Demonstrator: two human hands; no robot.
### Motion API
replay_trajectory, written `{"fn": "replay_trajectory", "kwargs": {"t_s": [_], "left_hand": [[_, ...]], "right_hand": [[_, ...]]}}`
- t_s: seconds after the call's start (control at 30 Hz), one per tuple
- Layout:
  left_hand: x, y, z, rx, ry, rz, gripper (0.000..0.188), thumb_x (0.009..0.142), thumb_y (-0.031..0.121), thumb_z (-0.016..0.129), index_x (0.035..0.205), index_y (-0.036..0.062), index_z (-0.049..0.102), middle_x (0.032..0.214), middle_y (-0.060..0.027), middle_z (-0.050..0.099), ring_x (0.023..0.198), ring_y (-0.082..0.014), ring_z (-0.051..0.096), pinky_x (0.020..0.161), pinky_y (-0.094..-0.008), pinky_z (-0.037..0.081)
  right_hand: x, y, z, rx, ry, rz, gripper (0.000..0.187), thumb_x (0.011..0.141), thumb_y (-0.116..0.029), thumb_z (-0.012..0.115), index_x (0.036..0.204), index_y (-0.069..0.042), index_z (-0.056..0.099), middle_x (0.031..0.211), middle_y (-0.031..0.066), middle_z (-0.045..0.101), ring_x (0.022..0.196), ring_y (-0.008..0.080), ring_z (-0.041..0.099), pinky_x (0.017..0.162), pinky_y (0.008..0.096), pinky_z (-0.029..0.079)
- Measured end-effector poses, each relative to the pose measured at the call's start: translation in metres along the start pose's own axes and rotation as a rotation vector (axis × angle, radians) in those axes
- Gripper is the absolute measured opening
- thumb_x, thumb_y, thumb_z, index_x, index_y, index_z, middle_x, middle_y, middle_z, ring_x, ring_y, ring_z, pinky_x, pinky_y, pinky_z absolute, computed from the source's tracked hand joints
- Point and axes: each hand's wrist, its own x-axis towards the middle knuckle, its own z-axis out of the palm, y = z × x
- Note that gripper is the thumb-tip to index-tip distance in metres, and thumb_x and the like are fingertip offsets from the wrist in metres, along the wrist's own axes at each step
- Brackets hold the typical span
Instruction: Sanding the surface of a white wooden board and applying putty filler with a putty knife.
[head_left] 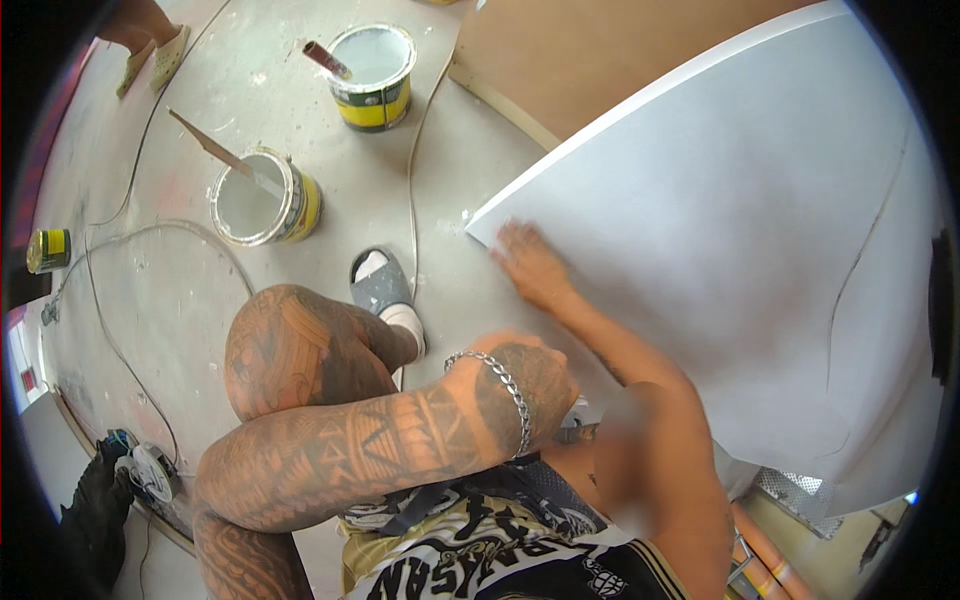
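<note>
Pressing right hand [530, 265] flat, fingers spread wide, on white board [730, 220] near its lower corner; board lay tilted over floor. Left hand [525, 385] rested across knee, fingers hidden, cannot tell. Judged best: light, even strokes along edge.

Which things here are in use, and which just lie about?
In use: white panel, with the right hand flat on its corner; left hand resting by the knee.

Lying about: two open paint cans, each with a stir stick; small tin; cables; brown board; power tool.
</note>
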Motion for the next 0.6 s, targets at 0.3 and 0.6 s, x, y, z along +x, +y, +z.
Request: {"fn": "replay_trajectory", "kwargs": {"t_s": [0.3,0.6], "left_hand": [[0.005,0.012,-0.006,0.072,0.077,-0.002,0.026,0.077,0.01,0.062,0.102,0.0047,0.066,0.087,-0.0132,0.07,0.086,-0.029,0.07,0.072,-0.0389,0.056],[0.014,0.016,-0.004,0.183,0.056,-0.13,0.024,0.086,0.017,0.053,0.104,0.0087,0.066,0.089,-0.015,0.069,0.088,-0.0327,0.067,0.079,-0.0433,0.053]], "right_hand": [[-0.003,0.032,0.042,0.058,0.012,0.255,0.062,0.087,-0.008,0.037,0.148,-0.002,0.022,0.154,0.0112,0.026,0.141,0.0243,0.027,0.117,0.0377,0.022],[-0.036,0.034,-0.093,-0.138,0.339,0.093,0.049,0.089,-0.011,0.043,0.138,-0.005,0.043,0.152,0.0047,0.032,0.141,0.0209,0.027,0.118,0.037,0.019]]}}
